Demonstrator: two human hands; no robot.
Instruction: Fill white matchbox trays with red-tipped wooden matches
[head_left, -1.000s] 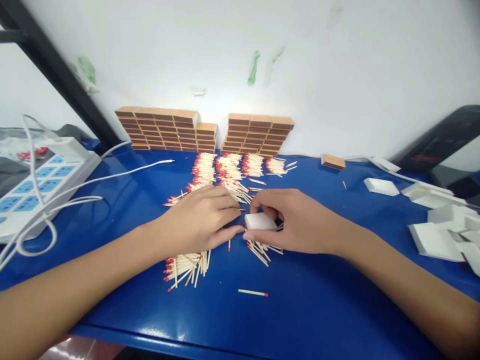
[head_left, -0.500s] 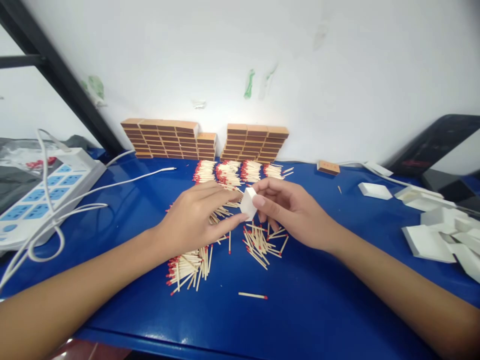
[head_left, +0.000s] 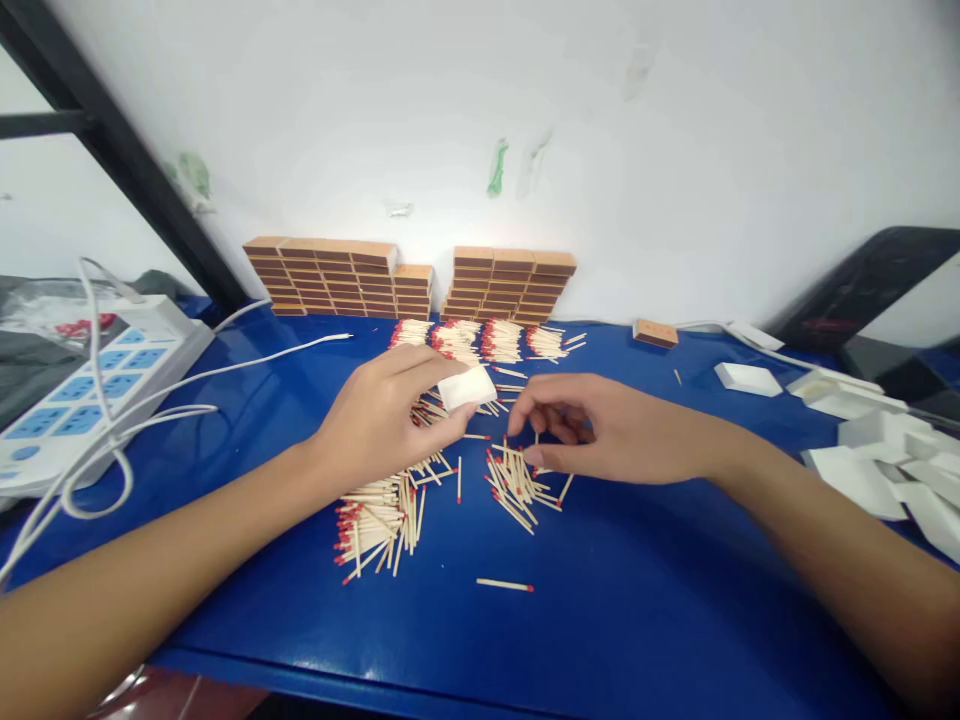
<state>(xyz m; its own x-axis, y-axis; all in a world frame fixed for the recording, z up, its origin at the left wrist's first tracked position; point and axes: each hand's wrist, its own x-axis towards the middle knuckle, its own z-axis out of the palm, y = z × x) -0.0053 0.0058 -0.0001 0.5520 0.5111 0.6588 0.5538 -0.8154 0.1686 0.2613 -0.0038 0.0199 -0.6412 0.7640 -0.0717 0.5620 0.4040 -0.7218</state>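
Observation:
My left hand (head_left: 382, 415) holds a small white matchbox tray (head_left: 466, 387) between thumb and fingers, above the blue table (head_left: 637, 600). My right hand (head_left: 600, 430) hovers just right of it, fingers curled low over a loose pile of red-tipped matches (head_left: 517, 480); whether they pinch any match I cannot make out. A second match pile (head_left: 379, 515) lies under my left wrist. Sorted bundles of matches (head_left: 480, 340) lie behind the hands.
Stacks of brown matchboxes (head_left: 337, 275) (head_left: 510, 280) line the wall. White empty trays (head_left: 862, 480) are heaped at the right, one more (head_left: 748, 378) further back. A power strip (head_left: 82, 385) with white cables (head_left: 225, 365) sits at the left. A single match (head_left: 504, 584) lies near me.
The white tray passed from both hands into my left hand alone and moved left and up. My right hand let go and dropped onto the loose matches.

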